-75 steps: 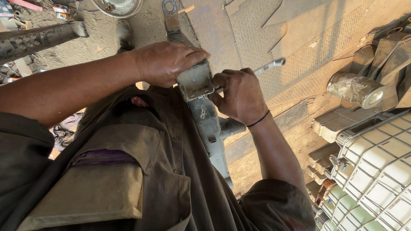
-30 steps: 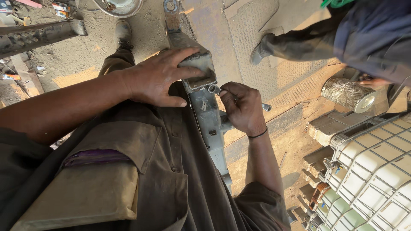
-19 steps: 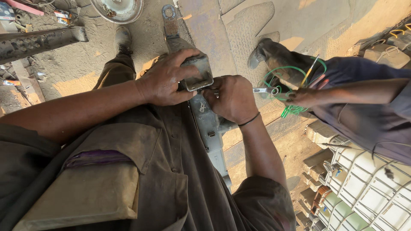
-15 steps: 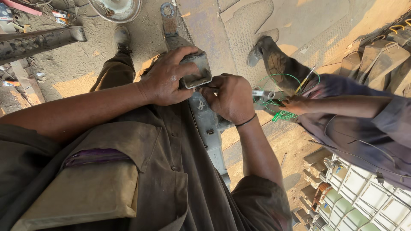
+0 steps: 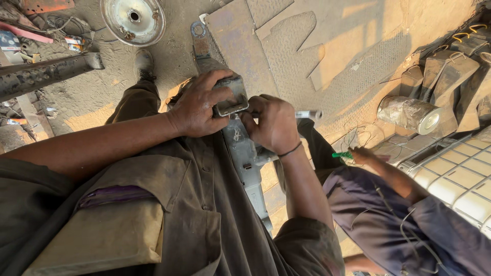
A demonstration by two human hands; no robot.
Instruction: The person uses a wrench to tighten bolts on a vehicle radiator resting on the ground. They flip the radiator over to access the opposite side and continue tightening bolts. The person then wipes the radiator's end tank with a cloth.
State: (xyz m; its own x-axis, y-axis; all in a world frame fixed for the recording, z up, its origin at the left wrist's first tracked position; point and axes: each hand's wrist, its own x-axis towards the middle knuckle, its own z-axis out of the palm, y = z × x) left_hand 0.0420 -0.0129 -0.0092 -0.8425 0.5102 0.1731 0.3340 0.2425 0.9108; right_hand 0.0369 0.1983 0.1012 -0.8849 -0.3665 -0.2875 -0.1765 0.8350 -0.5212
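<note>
Grey metal bracket [image 5: 244, 153]: looks heavy, rigid; your left hand [image 5: 197, 107] is clenched over its top plate, your right hand [image 5: 273, 125] grasping a steel tool [image 5: 307, 114] beside it.

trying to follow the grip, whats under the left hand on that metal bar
A grey metal block at the long metal bar's top shows beneath the left hand. The block's far side is covered by fingers.

Hands of the wearer: two, left [image 5: 197, 110] and right [image 5: 273, 125]
Grey metal bracket [image 5: 240, 148]: one
Round metal disc [image 5: 133, 20]: one
Silver mesh cylinder [image 5: 409, 113]: one
Co-worker's hand [image 5: 360, 154]: one
Shoe [image 5: 143, 64]: one
</note>
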